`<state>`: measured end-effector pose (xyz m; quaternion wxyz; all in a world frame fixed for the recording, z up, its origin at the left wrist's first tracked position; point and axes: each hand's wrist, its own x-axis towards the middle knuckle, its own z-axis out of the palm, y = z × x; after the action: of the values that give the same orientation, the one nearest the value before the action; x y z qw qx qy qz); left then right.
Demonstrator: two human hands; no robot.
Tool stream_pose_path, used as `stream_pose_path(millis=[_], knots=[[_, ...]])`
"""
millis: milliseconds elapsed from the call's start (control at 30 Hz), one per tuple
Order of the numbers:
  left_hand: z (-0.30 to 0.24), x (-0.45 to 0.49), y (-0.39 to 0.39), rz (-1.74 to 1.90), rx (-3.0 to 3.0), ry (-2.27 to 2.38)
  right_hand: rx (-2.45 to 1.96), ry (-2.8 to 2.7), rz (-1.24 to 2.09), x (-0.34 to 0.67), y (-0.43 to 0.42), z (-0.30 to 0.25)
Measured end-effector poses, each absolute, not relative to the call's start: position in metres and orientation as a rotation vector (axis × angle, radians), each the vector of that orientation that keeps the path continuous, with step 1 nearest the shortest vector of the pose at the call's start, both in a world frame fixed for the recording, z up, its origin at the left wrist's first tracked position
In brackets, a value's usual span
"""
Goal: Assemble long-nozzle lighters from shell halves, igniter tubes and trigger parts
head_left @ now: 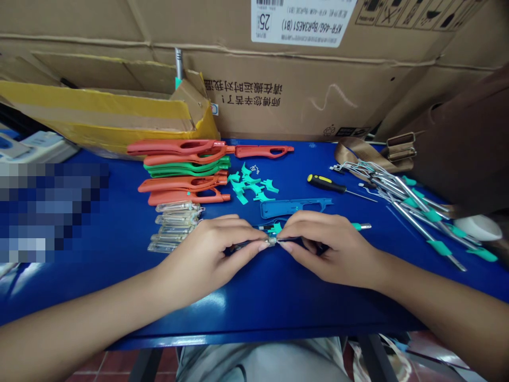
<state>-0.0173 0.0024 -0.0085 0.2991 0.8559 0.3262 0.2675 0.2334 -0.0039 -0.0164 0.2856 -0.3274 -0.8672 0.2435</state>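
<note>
Straight ahead of me, a cardboard carton [369,79], its white label [302,24] upside down; brown strap [363,146] curled to my right, reddish floor tiles [119,363] below!

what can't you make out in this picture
All in the head view:
Small clear piece between the left hand and right hand: ends covered by the fingers
Blue shell: lower right part behind the right hand
Yellow-taped box: contents mostly hidden by its front wall
White label: cut off by the top edge
Pixelated patch: blurs whatever lies beneath
</note>
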Motion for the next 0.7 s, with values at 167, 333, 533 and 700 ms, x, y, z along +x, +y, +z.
stream_pose_path(millis=[167, 333, 533, 700], knots=[[-0.0084, -0.0177, 0.0013, 0.696, 2.241, 0.861, -0.910, -2.402, 0.599, 0.2350, -0.0016, -0.0184], [-0.0080, -0.0174, 0.0011, 0.681, 2.242, 0.858, -0.940, -2.443, 0.529, 0.2364, -0.0014, -0.0187], [-0.0072, -0.0169, -0.0001, 0.720, 2.240, 0.922, -0.929, -2.441, 0.441, 0.2375, -0.0012, -0.0159], [-0.0061, -0.0160, -0.0016, 0.703, 2.209, 0.947, -0.855, -2.437, 0.376, 0.2391, -0.0007, -0.0173]])
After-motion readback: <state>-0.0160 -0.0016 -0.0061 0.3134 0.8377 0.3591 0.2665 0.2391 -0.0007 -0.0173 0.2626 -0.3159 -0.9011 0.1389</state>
